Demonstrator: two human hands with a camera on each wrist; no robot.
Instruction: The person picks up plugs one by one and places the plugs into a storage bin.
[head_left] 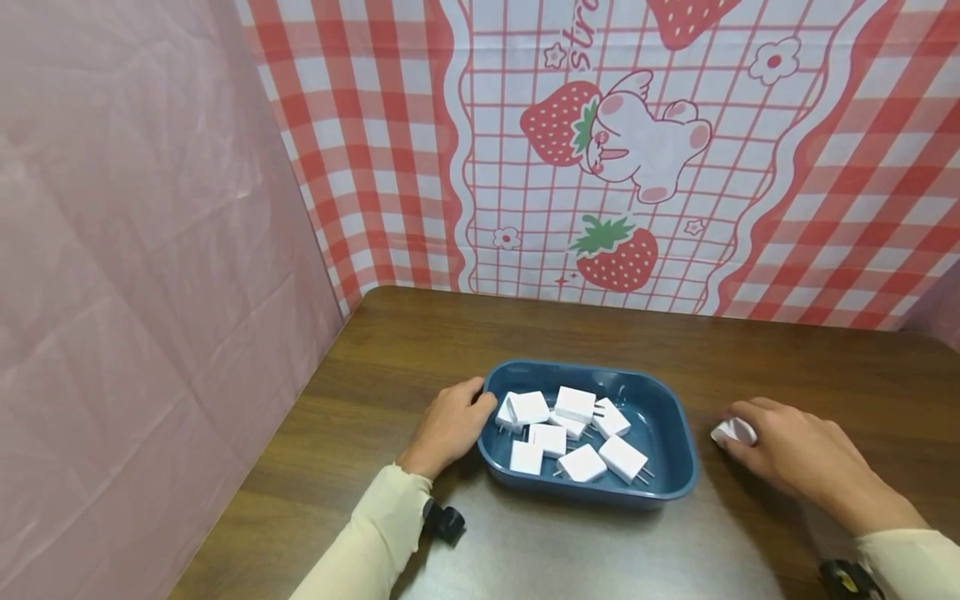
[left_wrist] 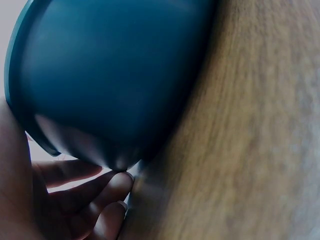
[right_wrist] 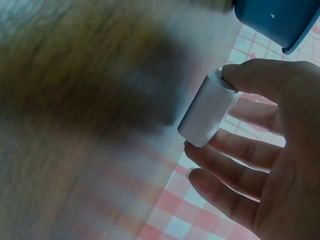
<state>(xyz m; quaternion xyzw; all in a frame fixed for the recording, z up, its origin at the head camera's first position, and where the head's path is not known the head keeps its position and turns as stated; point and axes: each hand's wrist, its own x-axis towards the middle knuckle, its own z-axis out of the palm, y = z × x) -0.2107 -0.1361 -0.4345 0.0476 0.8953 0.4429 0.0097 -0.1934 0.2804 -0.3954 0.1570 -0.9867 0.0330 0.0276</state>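
Observation:
A blue plastic tray (head_left: 678, 467) stands on the table with several white charger plugs (head_left: 582, 463) lying jumbled in it, some showing metal prongs. At the tray's left end my left hand (head_left: 450, 427) grips its side, thumb at the rim. The left wrist view shows the fingers (left_wrist: 107, 192) curled against the tray's outer wall (left_wrist: 110, 75). To the right of the tray, my right hand (head_left: 798, 450) pinches one white charger plug (head_left: 733, 431) between thumb and fingers, apart from the tray. In the right wrist view this plug (right_wrist: 205, 112) is tilted; its prongs are not visible.
The brown wooden table (head_left: 360, 375) reflects light near its front. A red-and-white checked strawberry cloth (head_left: 510, 192) hangs behind it, and a pink cloth (head_left: 150, 250) hangs along the left. Each forearm wears a black strap, with a camera (head_left: 450, 525) visible on the left one.

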